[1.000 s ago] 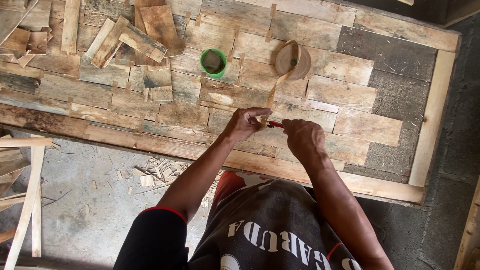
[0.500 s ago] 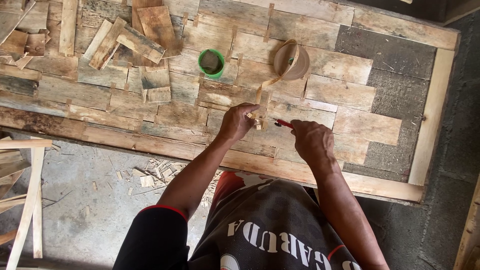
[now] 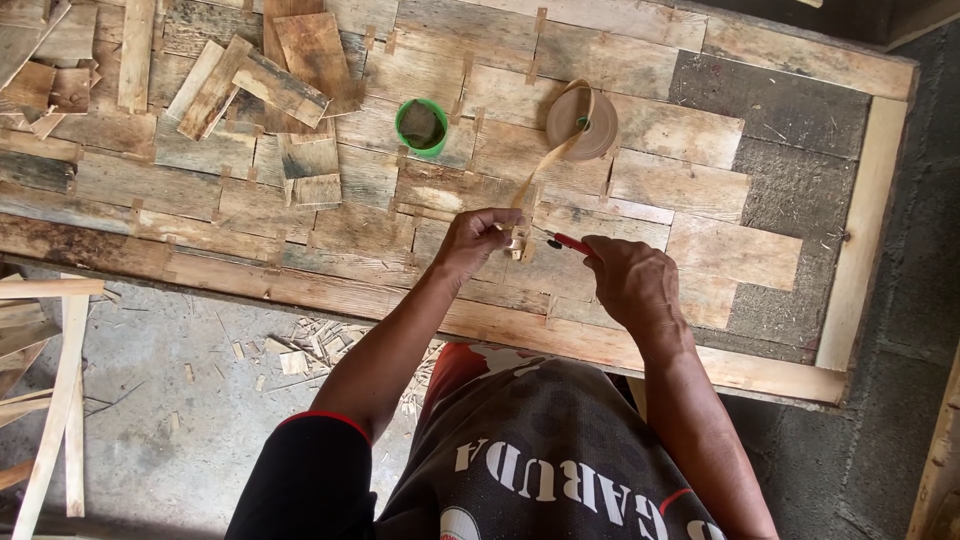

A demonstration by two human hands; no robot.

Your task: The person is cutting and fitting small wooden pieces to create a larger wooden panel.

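My left hand (image 3: 472,240) pinches the free end of a brown paper tape strip (image 3: 527,195) that runs from a tape roll (image 3: 581,122) lying on the wooden panel (image 3: 640,150). My right hand (image 3: 630,280) grips a red-handled cutting tool (image 3: 570,243), its tip pointing at the tape end between my two hands. Both hands hover just above the patchwork of flat wood pieces near the panel's front edge.
A small green cup (image 3: 422,126) stands left of the tape roll. Loose wood offcuts (image 3: 280,80) are piled at the panel's far left. Wood chips (image 3: 300,350) litter the concrete floor, and wooden slats (image 3: 60,400) lean at the left.
My hands have drawn slightly apart. The left hand has pulled the tape end toward itself, and the right hand with the red tool has shifted right.
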